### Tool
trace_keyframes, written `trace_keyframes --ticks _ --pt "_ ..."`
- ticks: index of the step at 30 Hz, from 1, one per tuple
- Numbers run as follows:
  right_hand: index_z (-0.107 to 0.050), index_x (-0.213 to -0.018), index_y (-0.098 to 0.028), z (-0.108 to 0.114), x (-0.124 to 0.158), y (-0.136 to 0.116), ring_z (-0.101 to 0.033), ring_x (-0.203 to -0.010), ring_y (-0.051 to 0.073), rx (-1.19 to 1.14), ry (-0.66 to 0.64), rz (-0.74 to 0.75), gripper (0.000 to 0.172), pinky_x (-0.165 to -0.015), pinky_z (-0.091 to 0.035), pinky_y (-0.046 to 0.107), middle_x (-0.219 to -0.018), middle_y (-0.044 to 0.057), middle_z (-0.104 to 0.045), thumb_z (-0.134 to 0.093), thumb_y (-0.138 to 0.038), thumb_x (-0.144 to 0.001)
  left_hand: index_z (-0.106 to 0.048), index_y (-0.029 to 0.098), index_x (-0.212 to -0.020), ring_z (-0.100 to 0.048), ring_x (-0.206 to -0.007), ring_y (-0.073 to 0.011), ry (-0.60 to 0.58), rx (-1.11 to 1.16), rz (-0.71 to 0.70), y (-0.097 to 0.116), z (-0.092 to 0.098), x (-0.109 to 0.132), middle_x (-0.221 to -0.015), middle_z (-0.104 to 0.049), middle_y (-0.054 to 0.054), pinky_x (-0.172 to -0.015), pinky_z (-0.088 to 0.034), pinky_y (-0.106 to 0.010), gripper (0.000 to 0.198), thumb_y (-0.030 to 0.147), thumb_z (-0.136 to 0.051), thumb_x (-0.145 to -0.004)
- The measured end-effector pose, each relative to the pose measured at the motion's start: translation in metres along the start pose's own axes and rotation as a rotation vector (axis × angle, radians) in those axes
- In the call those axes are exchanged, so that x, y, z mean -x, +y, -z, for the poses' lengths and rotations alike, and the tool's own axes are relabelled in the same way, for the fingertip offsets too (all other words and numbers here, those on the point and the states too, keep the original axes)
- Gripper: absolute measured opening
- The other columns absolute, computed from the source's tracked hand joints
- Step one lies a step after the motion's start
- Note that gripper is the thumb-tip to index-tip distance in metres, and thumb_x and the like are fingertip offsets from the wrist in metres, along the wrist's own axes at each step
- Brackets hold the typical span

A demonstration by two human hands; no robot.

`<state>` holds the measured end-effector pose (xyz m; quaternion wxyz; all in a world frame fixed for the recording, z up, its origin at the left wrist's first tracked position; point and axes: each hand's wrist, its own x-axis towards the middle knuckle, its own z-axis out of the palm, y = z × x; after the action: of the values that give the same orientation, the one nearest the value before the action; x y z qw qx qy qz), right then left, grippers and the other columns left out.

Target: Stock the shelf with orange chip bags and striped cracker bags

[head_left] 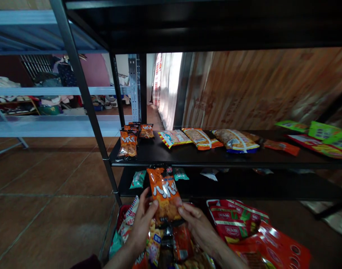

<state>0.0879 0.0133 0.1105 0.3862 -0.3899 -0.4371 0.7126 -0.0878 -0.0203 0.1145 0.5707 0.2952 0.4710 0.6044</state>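
So an orange snack bag (165,196) is being held dead centre, front of the lower black shelf (229,186), packet-filled basket (122,216) at six o'clock. It's gripped from both sides: the left edge is pinched by the left hand (142,220), thumb on the front, and the lower right edge is pinched by the right hand (197,226).

From the bag, similar orange bags (128,144) are seen on the upper shelf (184,157) toward eleven o'clock (same white lettering, by the looks of it). A taped yellow-orange bag (201,139) is laid at one o'clock, green packets (324,130) around two. Dark red packets (229,220) are heaped near four.
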Motion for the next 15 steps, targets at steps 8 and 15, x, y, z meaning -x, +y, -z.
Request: trace_keyframes --ticks 8,15 --pt "-0.073 -0.089 -0.017 -0.033 -0.103 -0.094 -0.066 -0.084 0.02 0.058 0.129 0.278 0.041 -0.068 -0.052 0.029 -0.092 0.007 -0.073 -0.079 -0.047 -0.061 -0.046 0.02 -0.13 -0.057 -0.115 -0.0215 0.091 -0.244 -0.513 0.072 -0.041 -0.094 -0.134 -0.054 -0.01 -0.096 -0.046 -0.032 0.048 0.033 -0.055 -0.085" --pt "-0.07 -0.087 -0.018 -0.049 -0.202 -0.127 -0.065 -0.086 0.018 0.055 0.261 0.329 0.019 -0.066 -0.055 0.026 -0.089 0.004 -0.072 -0.067 -0.031 -0.074 -0.05 0.012 -0.128 -0.036 -0.136 -0.0249 0.322 -0.788 -0.689 0.103 -0.054 -0.167 -0.14 -0.046 -0.016 -0.112 -0.031 -0.04 0.05 0.01 -0.05 -0.078"
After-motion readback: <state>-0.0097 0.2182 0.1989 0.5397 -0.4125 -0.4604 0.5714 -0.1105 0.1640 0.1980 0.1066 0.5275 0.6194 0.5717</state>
